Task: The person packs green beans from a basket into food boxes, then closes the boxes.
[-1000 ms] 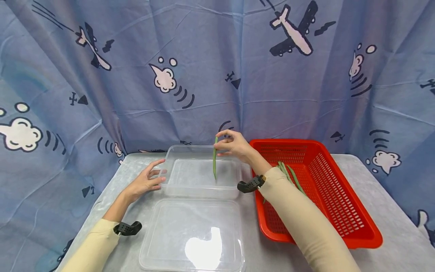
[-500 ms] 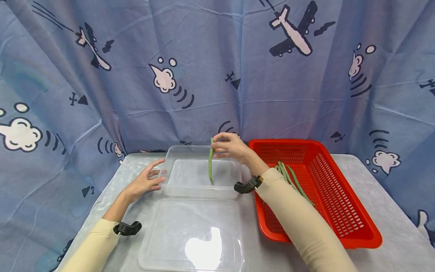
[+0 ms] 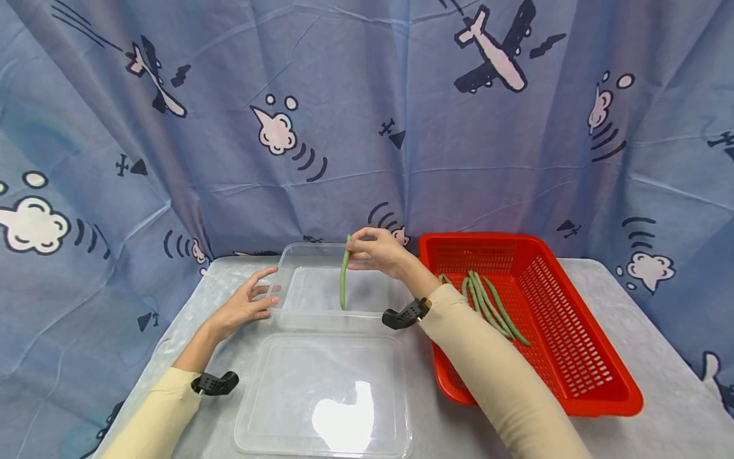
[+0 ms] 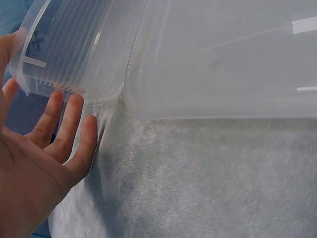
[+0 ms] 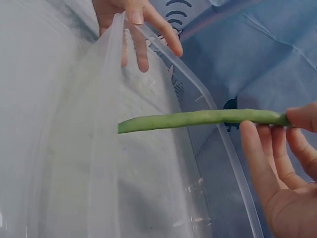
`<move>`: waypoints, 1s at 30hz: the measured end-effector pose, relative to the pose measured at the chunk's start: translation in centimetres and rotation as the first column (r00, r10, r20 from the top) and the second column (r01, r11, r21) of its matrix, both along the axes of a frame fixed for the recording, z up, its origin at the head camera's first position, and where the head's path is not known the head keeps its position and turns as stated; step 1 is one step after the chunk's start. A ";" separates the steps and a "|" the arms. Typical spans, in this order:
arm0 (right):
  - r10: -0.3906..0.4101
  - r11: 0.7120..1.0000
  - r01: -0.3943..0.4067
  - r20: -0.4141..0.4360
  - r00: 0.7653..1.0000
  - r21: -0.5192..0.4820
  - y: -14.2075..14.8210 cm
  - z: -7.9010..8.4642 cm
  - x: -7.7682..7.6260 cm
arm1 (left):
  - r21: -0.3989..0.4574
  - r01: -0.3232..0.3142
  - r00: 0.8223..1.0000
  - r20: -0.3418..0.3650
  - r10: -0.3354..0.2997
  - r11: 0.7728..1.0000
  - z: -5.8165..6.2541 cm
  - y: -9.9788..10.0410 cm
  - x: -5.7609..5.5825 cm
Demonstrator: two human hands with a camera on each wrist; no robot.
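My right hand (image 3: 381, 254) pinches one end of a green bean (image 3: 343, 284) between thumb and fingertips. The bean hangs nearly upright over a clear plastic container (image 3: 309, 322), its free end low over the inside. In the right wrist view the bean (image 5: 183, 119) stretches across the container's opening. My left hand (image 3: 243, 307) touches the container's left end with its fingers spread and relaxed. Seen from the left wrist, the fingertips (image 4: 74, 101) lie right at the outer wall of the container (image 4: 94, 54).
A clear lid (image 3: 287, 389) lies flat on the table in front of the container. To the right stands a red perforated basket (image 3: 602, 376) with several green beans (image 3: 496, 309) in it. A blue printed curtain (image 3: 344, 95) hangs behind the grey-white table cover (image 3: 579, 274).
My right hand has moved left and slightly down with the green bean, uncovering more beans in the basket. The left hand has kept its place at the container.
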State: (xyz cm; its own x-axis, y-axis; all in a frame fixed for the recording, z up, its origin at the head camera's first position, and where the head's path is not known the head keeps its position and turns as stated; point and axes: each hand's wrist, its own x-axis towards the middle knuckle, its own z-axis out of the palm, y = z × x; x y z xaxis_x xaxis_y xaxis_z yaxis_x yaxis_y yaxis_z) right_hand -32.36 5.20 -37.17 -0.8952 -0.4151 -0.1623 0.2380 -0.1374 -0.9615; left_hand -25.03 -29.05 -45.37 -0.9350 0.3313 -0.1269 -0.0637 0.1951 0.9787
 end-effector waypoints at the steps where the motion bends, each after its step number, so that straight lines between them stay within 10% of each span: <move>1: 0.006 1.000 -0.006 0.002 1.000 0.014 -0.1 -0.1 0.0 | -0.001 0.000 1.000 0.000 0.000 1.000 0.0 0.0 0.0; 12: 0.039 0.989 -0.025 -0.092 0.995 0.146 1.0 0.1 -0.1 | -0.002 0.000 1.000 -0.006 0.000 1.000 0.0 0.0 0.0; 30: 0.046 0.995 -0.029 -0.188 0.981 0.092 8.5 1.3 -1.2 | -0.014 0.020 0.999 -0.034 -0.021 1.000 0.0 0.0 0.0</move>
State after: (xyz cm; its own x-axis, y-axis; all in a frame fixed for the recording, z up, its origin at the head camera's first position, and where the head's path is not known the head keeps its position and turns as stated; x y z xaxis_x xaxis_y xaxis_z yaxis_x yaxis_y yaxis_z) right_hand -33.56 13.69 -35.82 -0.8972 -0.4408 -0.0282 0.0530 -0.0440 -0.9976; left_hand -25.03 -29.07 -45.33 -0.9319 0.3487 -0.0994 -0.0258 0.2097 0.9774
